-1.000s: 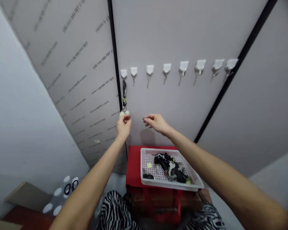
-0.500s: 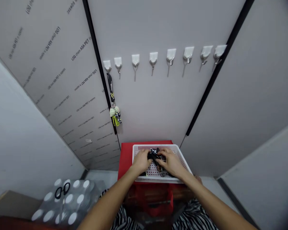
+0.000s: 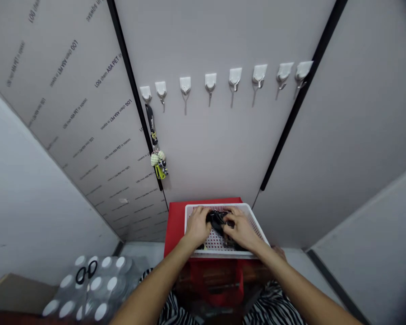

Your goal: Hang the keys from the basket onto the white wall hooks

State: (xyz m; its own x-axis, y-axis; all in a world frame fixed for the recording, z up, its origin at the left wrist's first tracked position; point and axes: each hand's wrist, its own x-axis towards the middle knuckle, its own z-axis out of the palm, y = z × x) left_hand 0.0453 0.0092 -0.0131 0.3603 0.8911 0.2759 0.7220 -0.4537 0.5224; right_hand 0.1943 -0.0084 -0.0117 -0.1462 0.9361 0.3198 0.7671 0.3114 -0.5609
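A white perforated plastic basket [image 3: 223, 253] stands on a red surface [image 3: 176, 225] in front of me. Inside it lies a small heap of dark pieces, some with metal parts. My left hand [image 3: 198, 225] reaches in from the left, its fingers closed round the edge of a black strap-like item [image 3: 217, 220]. From the right, my right hand [image 3: 239, 228] has its thumb and fingers bent onto the same black item. Its exact kind is hard to make out, as both hands partly cover it. A keychain [image 3: 159, 164] with a black strap and green charms hangs from the leftmost wall hook [image 3: 145, 94].
Several white adhesive hooks [image 3: 210, 83] run in a row across the grey panel ahead. Black-handled scissors [image 3: 87, 272] lie on plastic-wrapped bottles [image 3: 96, 283] at lower left. A red strap handle [image 3: 219, 298] hangs below the basket. Walls rise on both sides.
My left hand has shifted slightly up and left within the basket. The black item between the hands looks more spread out. The view has turned a little.
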